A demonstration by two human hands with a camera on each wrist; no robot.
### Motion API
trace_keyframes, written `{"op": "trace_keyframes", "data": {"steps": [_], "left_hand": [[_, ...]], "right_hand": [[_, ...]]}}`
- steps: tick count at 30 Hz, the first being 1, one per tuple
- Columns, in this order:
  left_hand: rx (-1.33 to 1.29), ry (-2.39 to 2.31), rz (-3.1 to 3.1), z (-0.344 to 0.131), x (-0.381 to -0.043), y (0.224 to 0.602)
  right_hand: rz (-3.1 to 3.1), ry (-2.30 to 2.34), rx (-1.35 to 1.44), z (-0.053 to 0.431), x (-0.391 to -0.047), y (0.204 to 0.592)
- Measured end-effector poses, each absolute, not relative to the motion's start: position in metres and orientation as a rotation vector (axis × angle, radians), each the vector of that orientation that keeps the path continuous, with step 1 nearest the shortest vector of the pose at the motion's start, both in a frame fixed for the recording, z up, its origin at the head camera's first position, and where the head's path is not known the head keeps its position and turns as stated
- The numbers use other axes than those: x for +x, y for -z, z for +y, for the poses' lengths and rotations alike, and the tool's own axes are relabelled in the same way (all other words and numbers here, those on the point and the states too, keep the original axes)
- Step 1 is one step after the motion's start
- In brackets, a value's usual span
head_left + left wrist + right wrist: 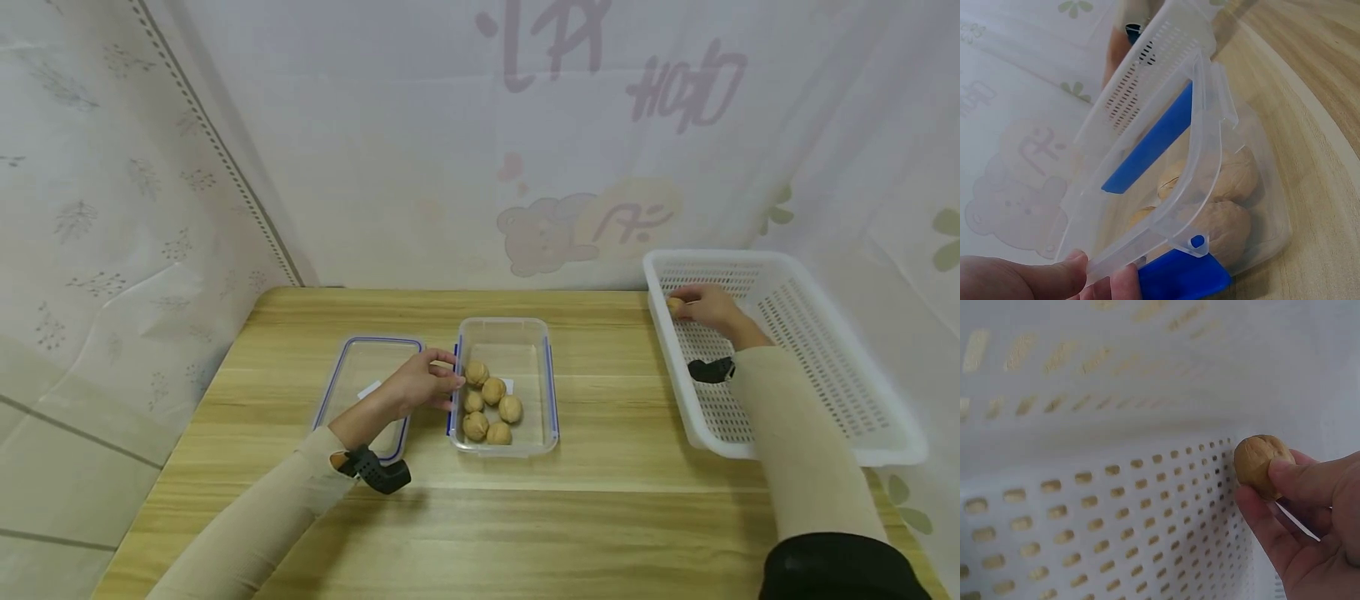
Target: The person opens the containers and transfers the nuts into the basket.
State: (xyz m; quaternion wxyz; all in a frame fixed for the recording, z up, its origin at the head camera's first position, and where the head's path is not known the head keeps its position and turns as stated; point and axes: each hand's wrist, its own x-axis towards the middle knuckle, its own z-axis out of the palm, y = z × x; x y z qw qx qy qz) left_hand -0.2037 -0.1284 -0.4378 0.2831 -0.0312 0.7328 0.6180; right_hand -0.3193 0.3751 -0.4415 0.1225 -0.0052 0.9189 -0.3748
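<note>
My right hand [708, 307] reaches into the white perforated basket [662, 367] and pinches a walnut [1260, 464] between thumb and fingers, near the basket's wall. My left hand [423, 383] grips the left rim of a clear plastic container [536, 375], its thumb on top and fingers outside by a blue latch [1179, 275]. Several walnuts [493, 391] lie in the container, grouped toward its left and near side. In the left wrist view, the walnuts [1229, 228] show through the clear wall.
A clear lid [360, 367] with a blue seal lies left of the container, partly under my left forearm. Both stand on the wooden table [600, 517]. The basket is at the table's right side. A printed cloth [390, 150] hangs behind the table.
</note>
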Motion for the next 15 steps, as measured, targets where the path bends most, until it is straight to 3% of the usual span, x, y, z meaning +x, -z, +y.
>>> {"op": "trace_keyframes", "data": {"steps": [15], "left_hand": [[-0.079,-1.652,1.966,-0.127,-0.202,0.435]], "right_hand": [[2.680,1.077,-0.058,0.362,-0.324,0.452]]}}
